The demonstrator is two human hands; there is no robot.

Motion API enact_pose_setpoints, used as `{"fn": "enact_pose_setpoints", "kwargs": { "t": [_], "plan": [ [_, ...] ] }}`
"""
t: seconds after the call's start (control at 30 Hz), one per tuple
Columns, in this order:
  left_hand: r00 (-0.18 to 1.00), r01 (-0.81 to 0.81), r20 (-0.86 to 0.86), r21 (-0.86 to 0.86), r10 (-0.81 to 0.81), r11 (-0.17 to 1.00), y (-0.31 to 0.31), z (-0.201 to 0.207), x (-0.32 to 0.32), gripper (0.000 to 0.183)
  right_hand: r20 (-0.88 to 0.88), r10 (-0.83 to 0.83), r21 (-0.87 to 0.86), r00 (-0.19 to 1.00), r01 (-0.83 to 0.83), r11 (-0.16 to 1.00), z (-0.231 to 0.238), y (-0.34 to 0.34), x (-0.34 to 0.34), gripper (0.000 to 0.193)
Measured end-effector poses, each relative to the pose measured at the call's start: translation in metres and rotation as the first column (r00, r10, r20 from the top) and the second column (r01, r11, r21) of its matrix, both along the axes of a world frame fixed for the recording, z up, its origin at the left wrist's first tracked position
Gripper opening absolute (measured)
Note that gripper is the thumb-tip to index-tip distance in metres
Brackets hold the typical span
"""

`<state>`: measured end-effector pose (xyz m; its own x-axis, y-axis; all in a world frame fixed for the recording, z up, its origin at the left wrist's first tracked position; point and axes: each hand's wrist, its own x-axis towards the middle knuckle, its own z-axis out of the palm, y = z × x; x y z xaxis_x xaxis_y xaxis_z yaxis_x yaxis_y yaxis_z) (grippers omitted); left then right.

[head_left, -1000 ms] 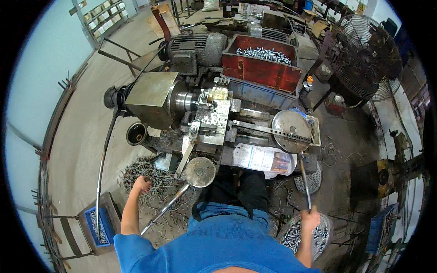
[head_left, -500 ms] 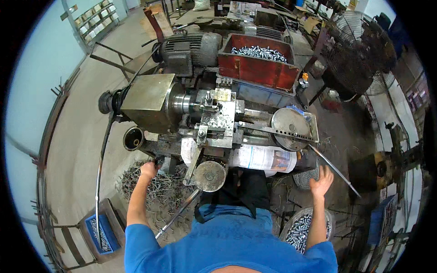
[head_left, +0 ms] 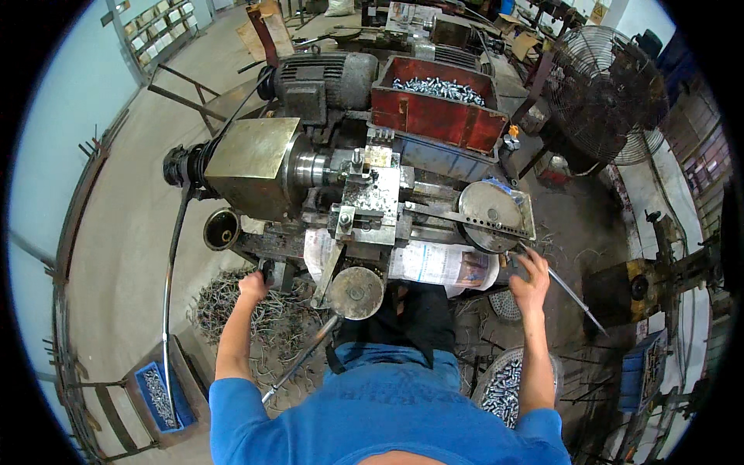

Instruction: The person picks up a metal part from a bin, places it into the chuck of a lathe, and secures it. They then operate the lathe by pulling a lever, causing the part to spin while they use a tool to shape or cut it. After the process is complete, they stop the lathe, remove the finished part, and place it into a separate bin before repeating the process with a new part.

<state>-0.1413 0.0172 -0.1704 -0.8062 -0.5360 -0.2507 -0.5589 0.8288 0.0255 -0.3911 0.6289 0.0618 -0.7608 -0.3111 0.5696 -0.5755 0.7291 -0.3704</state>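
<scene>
Loosely, right fingers [head_left: 535, 268] spread beside a rod [head_left: 575, 300].

Pale blue wall [head_left: 62, 101] at left, grey floor [head_left: 124, 232] (darker toward the right), rack [head_left: 163, 32] beyond

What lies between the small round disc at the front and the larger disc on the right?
In the head view, mainly printed paper lies between the small disc and larger disc, with some machine bed beyond.
</scene>
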Motion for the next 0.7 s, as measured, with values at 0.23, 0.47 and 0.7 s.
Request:
{"fn": "enact_pose_setpoints", "kwargs": {
  "t": [0.23, 0.47, 0.7],
  "plan": [
    [0.951, -0.209, -0.182, 0.215, 0.250, 0.954, -0.011, 0.114, 0.022, 0.040, -0.026, 0.591, -0.028, 0.806, -0.591, 0.806, 0.070, -0.179, -0.031, 0.043],
    [0.736, -0.360, -0.666, -0.232, 0.123, 0.904, -0.068, 0.246, 0.129, 0.028, -0.025, 0.655, 0.517, 0.755, -0.551, 0.655, 0.070, -0.358, -0.037, 0.023],
    [0.661, -0.668, -0.462, -0.002, 0.592, 0.744, 0.010, 0.192, 0.152, 0.049, 0.146, 0.622, 0.602, 0.769, -0.568, 0.561, 0.047, -0.389, -0.049, 0.019]
  ]
}}
